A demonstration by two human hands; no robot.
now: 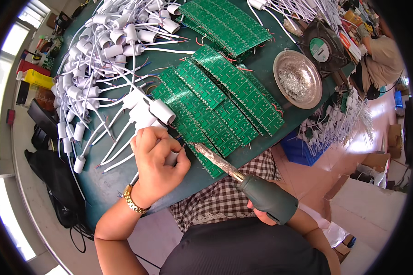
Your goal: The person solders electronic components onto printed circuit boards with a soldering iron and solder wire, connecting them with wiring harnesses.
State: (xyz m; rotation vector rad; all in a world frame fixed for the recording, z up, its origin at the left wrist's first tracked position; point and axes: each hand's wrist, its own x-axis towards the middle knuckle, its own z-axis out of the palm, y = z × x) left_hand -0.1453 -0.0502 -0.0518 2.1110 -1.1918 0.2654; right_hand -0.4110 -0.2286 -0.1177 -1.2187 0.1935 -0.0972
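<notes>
My left hand (160, 165) is closed around a white cylindrical cap (171, 158) with a cable, its thumb and forefinger pinched at the near left corner of the green circuit boards (206, 103). Thin wire ends show by the fingertips. More white caps (144, 112) lie just beyond the knuckles, overlapping the boards' left edge. My right hand (262, 214) grips the dark green handle of a soldering iron (266, 197), which hides most of the fingers. The iron's crusted metal barrel points up and left, its tip over the boards close to my left fingertips.
A large heap of white caps with cables (110, 50) covers the table's left side. Another stack of green boards (227, 23) lies farther back. On the right are a metal bowl (307, 94) with silvery bits and a black fan (325, 48). A person (383, 55) sits beyond.
</notes>
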